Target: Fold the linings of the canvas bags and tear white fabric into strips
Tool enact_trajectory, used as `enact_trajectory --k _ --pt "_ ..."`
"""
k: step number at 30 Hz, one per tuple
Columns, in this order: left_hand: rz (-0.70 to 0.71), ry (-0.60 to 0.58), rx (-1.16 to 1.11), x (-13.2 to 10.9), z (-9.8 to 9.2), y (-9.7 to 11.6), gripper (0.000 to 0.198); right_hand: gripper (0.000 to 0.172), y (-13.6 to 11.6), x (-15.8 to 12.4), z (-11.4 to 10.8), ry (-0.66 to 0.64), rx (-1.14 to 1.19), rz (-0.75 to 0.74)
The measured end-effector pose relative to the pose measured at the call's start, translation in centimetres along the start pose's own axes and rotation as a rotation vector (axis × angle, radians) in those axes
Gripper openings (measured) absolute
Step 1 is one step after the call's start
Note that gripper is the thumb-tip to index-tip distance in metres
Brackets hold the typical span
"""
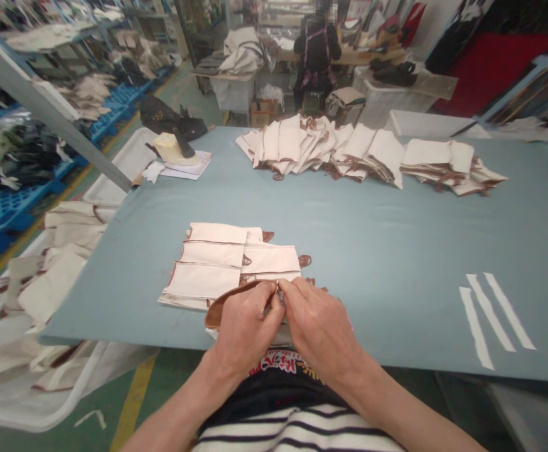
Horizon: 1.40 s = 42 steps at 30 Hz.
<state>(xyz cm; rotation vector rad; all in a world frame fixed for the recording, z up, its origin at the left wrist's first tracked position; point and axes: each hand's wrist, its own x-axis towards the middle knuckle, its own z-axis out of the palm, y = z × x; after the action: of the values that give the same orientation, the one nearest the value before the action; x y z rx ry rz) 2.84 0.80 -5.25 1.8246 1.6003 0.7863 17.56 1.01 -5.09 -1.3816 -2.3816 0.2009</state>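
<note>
Brown strap [229, 306] at the table's [396, 263] near edge, long axis left-right, curving off leftward beneath the left hand [245, 329]. Both hands are clenched in a pinch on its right end, fingertips meeting. The right hand [321, 326] comes in from the right; the left lies closer along it. Cream panels [208, 263] fanned just beyond, touching. Far edge: row of folded pieces [349, 150]. Near right corner: white tape strips [490, 314].

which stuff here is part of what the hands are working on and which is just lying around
In use:
left hand and right hand, both pinching the strap
bag stack, just beyond them

Lying about:
far bag row
tape strips
papers
bin
</note>
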Motion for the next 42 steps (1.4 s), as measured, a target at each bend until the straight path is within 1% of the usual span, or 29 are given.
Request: enact_trajectory --k 3,5,8,10,11,13,16,19,21,22,24,25,27,28,30,31,32,33,35,36,38,39,40,42 --pt "0.018 -0.017 0.011 0.0 0.0 -0.1 0.022 0.020 0.4 -0.2 0.0 -0.098 0.035 0.024" --pt "0.016 -0.040 0.032 0.0 -0.1 -0.1 0.023 0.020 0.8 -0.2 -0.2 -0.167 0.077 0.010" --pt "-0.020 -0.066 -0.007 0.0 -0.5 0.1 0.023 0.019 1.2 0.0 -1.2 -0.249 0.147 -0.073" --pt "-0.060 -0.058 -0.079 -0.1 -0.8 0.2 0.023 0.018 1.1 0.2 -2.2 -0.283 0.199 -0.137" --pt "-0.075 -0.044 -0.112 -0.1 -0.9 0.3 0.022 0.017 0.9 0.4 -2.8 -0.300 0.226 -0.143" --pt "-0.075 -0.014 -0.159 -0.3 -1.1 0.6 0.020 0.014 0.4 0.8 -3.7 -0.340 0.288 -0.088" --pt "-0.005 -0.017 -0.227 -0.7 -1.4 1.2 0.019 0.014 -0.3 1.3 -4.4 -0.430 0.418 0.028" --pt "0.073 -0.071 -0.281 -0.9 -2.0 1.6 0.018 0.017 -0.4 1.7 -4.8 -0.546 0.562 0.040" --pt "0.094 -0.127 -0.304 -0.7 -2.6 1.8 0.016 0.016 -0.1 2.2 -5.4 -0.622 0.627 0.039" --pt "0.101 -0.152 -0.317 -0.5 -2.9 1.8 0.015 0.015 0.1 2.4 -5.9 -0.636 0.634 0.041" --pt "0.124 -0.189 -0.348 0.0 -3.8 2.0 0.015 0.011 0.9 2.7 -7.0 -0.617 0.597 0.046" --pt "0.137 -0.206 -0.363 0.3 -4.3 2.1 0.016 0.015 1.4 2.9 -7.5 -0.591 0.568 0.054" --pt "0.155 -0.234 -0.391 0.9 -5.3 2.5 0.016 0.032 2.5 3.1 -8.4 -0.478 0.524 0.072" --pt "0.158 -0.248 -0.394 1.2 -5.8 2.8 0.016 0.040 3.0 3.1 -8.7 -0.382 0.519 0.065" --pt "0.159 -0.269 -0.377 1.7 -6.7 3.7 0.016 0.050 3.6 3.4 -9.1 -0.143 0.532 -0.021" --pt "0.167 -0.276 -0.356 1.9 -7.1 4.2 0.015 0.052 3.8 3.5 -9.2 -0.037 0.542 -0.101" --pt "0.183 -0.281 -0.325 2.0 -7.4 4.8 0.015 0.054 3.8 3.8 -9.3 0.038 0.552 -0.195" --pt "0.204 -0.283 -0.288 2.1 -7.7 5.3 0.016 0.055 3.6 4.0 -9.3 0.072 0.564 -0.294" --pt "0.256 -0.282 -0.222 2.1 -8.2 6.2 0.018 0.051 3.3 4.6 -9.3 0.067 0.576 -0.457" --pt "0.280 -0.277 -0.193 2.1 -8.3 6.5 0.018 0.045 3.1 4.9 -9.3 0.055 0.569 -0.502" --pt "0.300 -0.260 -0.156 1.8 -8.5 6.6 0.018 0.032 3.0 5.1 -9.2 0.038 0.523 -0.521" --pt "0.296 -0.248 -0.144 1.7 -8.5 6.6 0.019 0.033 3.1 5.2 -9.1 0.029 0.496 -0.509" --pt "0.286 -0.238 -0.127 1.6 -8.4 6.5 0.019 0.038 3.2 5.2 -8.9 0.018 0.479 -0.496" --pt "0.270 -0.226 -0.084 1.3 -8.0 6.1 0.021 0.045 3.3 5.1 -8.5 -0.020 0.504 -0.492"
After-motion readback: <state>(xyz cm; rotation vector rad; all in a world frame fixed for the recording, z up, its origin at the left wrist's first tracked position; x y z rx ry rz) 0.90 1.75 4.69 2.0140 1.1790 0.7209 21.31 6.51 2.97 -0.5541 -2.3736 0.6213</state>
